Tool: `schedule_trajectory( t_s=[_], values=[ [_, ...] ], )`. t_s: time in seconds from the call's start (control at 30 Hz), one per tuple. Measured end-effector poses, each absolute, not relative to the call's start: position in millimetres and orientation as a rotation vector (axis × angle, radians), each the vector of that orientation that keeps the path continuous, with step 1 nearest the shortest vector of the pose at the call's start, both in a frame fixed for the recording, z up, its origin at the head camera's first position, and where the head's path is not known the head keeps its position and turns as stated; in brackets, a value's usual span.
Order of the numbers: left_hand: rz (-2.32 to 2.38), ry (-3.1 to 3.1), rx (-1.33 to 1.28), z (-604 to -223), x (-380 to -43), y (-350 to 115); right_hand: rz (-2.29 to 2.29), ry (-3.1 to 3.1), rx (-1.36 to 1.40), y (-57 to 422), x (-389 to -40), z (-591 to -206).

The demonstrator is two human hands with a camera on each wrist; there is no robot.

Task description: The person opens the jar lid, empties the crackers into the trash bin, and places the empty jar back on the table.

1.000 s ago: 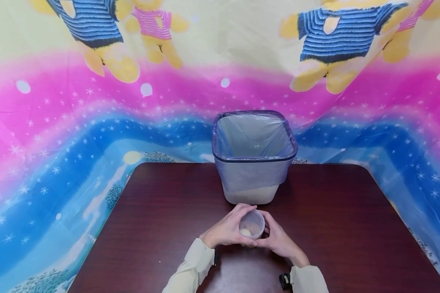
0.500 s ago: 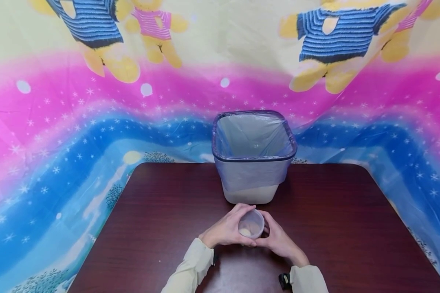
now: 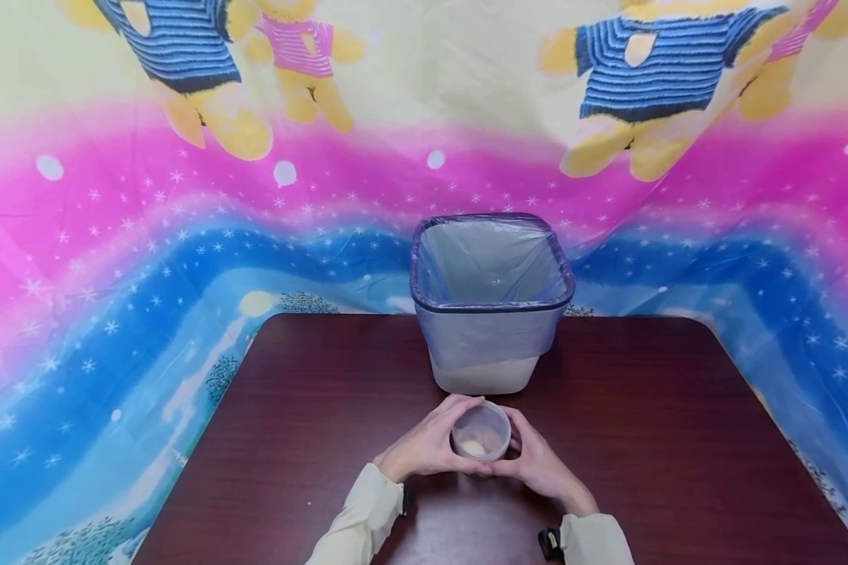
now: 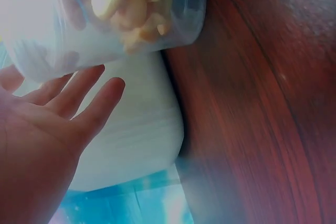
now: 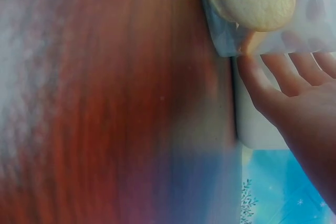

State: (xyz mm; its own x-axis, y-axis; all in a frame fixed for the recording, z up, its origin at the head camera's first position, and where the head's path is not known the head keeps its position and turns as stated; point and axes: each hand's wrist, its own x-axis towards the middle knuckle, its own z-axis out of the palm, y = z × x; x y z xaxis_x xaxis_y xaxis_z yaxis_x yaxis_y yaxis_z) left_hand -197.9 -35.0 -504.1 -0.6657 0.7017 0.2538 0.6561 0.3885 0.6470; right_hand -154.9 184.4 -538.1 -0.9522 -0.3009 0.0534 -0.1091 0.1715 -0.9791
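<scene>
A clear plastic cup (image 3: pixel 491 421) is held between both hands over the table, its mouth facing up toward the head camera. From the left side, my left hand (image 3: pixel 427 443) curves around it; in the left wrist view several fingers (image 4: pixel 97 106) lie along its wall. My right hand (image 3: pixel 537 459) grips the opposite side, fingertips right at the wall in the right wrist view. Inside lie a round pale-yellow biscuit (image 5: pixel 252 1) and several broken tan pieces (image 4: pixel 142 27). Both thumbs come close together at the near side of the cup.
Just behind the hands stands a white bin (image 3: pixel 487 337) lined with a thin translucent purplish bag. The dark red-brown table (image 3: pixel 325 392) extends to both sides. A printed cloth (image 3: pixel 367 180) with bears and snowflakes hangs around the back and sides.
My left hand has shifted slightly left, its fingertips reaching less far around the cup. The cup has moved a touch left too; my right hand stays nearly still.
</scene>
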Motion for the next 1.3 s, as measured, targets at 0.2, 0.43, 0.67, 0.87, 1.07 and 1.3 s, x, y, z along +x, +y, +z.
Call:
schedule_trajectory(
  t_s=[0.2,0.43,0.67,0.87,1.07,1.3],
  values=[
    [1.169,2.543,1.174,-504.5,-195.8,-43.9,-1.893,2.260,-0.386,184.6,-153.8,-536.5],
    [1.182,2.569,1.179,-505.9,-196.3,-50.7,-1.890,2.267,-0.397,185.0,-153.9,-536.4],
    [1.175,2.594,1.203,-503.9,-197.7,-56.9,-1.880,2.266,-0.386,185.5,-154.2,-537.2],
    [1.182,2.599,1.194,-504.5,-199.9,-58.6,-1.913,2.237,-0.421,185.1,-154.7,-537.9],
    [1.217,2.605,1.178,-507.2,-201.9,-57.9,-1.925,2.231,-0.446,184.7,-155.1,-538.7],
    [1.245,2.607,1.183,-510.0,-203.7,-57.2,-1.931,2.247,-0.483,185.3,-156.2,-541.1]
  ],
)
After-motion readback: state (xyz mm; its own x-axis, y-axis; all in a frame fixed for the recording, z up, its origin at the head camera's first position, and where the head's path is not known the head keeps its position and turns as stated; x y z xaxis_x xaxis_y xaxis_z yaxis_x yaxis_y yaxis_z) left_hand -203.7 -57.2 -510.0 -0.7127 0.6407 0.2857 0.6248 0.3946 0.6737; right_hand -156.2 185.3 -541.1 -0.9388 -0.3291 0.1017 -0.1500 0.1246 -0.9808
